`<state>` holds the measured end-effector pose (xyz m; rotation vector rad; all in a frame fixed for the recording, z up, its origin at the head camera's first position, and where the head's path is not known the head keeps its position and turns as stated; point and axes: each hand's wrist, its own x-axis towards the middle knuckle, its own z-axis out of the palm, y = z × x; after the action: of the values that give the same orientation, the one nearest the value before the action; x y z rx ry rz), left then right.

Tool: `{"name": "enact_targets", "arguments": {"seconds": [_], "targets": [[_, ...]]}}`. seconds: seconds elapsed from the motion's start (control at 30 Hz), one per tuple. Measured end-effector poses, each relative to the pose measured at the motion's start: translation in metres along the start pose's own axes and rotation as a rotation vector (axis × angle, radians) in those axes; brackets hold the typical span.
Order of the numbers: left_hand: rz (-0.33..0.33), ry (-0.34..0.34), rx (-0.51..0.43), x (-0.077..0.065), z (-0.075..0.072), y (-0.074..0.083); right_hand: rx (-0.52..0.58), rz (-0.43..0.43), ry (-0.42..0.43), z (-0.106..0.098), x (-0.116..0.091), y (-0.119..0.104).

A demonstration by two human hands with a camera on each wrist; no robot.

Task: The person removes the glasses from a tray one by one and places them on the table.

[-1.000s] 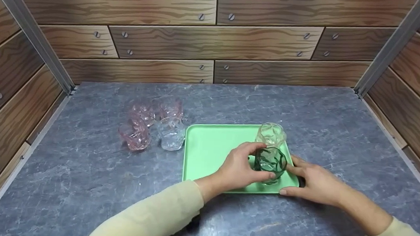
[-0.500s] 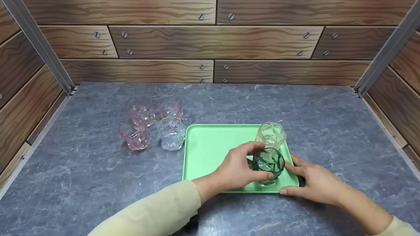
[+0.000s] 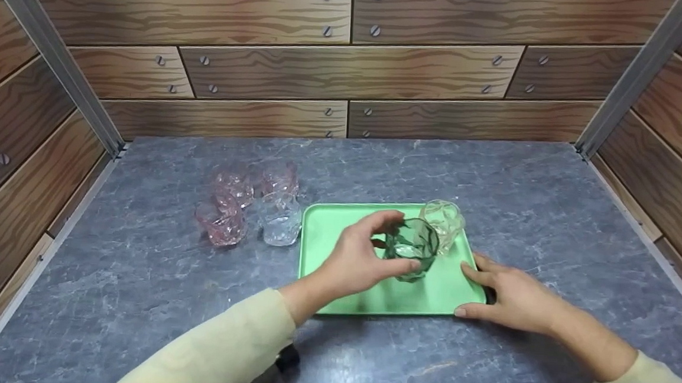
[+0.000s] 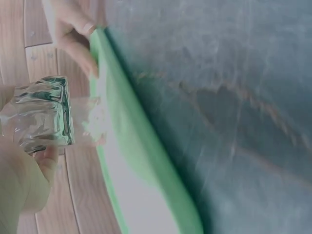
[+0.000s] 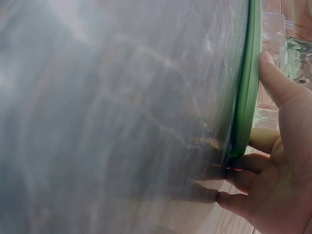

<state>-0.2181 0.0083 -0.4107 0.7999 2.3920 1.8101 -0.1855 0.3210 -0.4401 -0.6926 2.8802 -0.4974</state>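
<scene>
My left hand grips a dark green drinking glass with thumb and fingers around its side. In the left wrist view the green glass is clear of the light green tray, with a gap under its base. Another glass, pale and see-through, stands on the tray at its far right corner. My right hand holds the tray's near right corner, thumb at the front edge and index finger over the right rim. In the right wrist view its other fingers spread beyond the corner, low by the tabletop.
Left of the tray stand several pink glasses and a clear glass, which is right beside the tray's left rim. The grey marbled tabletop is bounded by wood-patterned walls at the back and sides.
My left hand has lifted the green glass from the tray's near right part and moved it left and up. The right hand and tray have stayed in place.
</scene>
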Motion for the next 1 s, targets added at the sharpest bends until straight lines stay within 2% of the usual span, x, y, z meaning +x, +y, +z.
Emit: {"name": "enact_targets", "arguments": {"seconds": [0.37,0.67,1.0], "targets": [[0.033,0.050,0.019,-0.015,-0.042,0.009,0.001,0.004,-0.015,-0.001,0.001,0.000],[0.014,0.071,0.015,-0.032,-0.071,0.011,0.001,0.011,-0.018,-0.001,0.001,0.000],[-0.012,0.135,0.035,-0.051,-0.100,0.010,0.007,0.007,-0.021,0.000,0.002,0.000]]}}
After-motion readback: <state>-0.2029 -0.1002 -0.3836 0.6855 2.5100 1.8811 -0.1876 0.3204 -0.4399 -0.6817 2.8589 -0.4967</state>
